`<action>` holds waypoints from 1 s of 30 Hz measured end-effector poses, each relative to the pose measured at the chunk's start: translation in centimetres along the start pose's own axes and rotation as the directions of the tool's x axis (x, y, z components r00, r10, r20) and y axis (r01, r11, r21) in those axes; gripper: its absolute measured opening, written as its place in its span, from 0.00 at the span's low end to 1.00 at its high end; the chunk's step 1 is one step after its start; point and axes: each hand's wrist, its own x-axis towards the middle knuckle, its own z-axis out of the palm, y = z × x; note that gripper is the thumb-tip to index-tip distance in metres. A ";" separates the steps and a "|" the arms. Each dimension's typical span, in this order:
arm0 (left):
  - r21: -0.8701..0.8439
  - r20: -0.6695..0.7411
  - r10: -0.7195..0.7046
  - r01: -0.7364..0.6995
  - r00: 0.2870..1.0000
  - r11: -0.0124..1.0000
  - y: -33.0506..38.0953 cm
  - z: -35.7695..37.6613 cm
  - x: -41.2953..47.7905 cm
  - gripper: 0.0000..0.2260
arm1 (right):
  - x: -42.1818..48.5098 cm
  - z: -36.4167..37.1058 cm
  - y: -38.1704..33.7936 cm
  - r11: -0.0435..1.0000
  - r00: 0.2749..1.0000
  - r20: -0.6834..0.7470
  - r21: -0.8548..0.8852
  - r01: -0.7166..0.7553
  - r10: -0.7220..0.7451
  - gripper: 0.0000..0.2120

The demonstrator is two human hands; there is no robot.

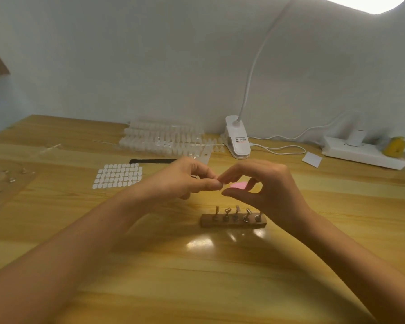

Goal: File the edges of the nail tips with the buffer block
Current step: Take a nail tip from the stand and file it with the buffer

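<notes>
Strokes should stay short and light: left hand (pixel 192 181) pinches a presumed nail tip, hidden by its fingertips; right hand (pixel 267 183) grips the pink buffer block (pixel 239 185).

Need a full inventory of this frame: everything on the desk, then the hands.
table: 1, light wood, fills lower frame
buffer block: 1, pink, in right hand
holder stand: 1, brown base, five metal pegs, centre foreground
sticker sheet: 1, white tabs, left of centre
black strip: 1, black, behind sticker sheet
nail tip strips: pile, clear, back centre
clip lamp: 1, white, right of pile
power strip: 1, white, back right
yellow object: 1, blurred, by power strip's right end
card: 1, white, left of power strip
left hand: 1, fingertips pinched; contents too small to tell
right hand: 1, grips buffer block
</notes>
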 end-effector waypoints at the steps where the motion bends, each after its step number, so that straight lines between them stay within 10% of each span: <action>1: -0.007 0.002 -0.001 0.001 1.000 1.000 -0.1 0.2 -0.2 0.06 | -0.1 0.2 -0.2 1.000 1.000 -0.001 -0.008 -0.006 0.006 0.12; 10: 0.106 -0.058 0.086 -0.080 0.995 0.991 -3.0 2.4 -1.8 0.12 | -2.6 1.2 -0.6 0.960 0.970 0.034 0.144 -0.242 0.239 0.08; 30: 0.204 -0.260 0.235 -0.184 0.937 0.961 -4.0 4.0 -2.4 0.07 | -2.8 2.6 -1.5 0.956 0.959 0.018 0.087 -0.282 0.281 0.08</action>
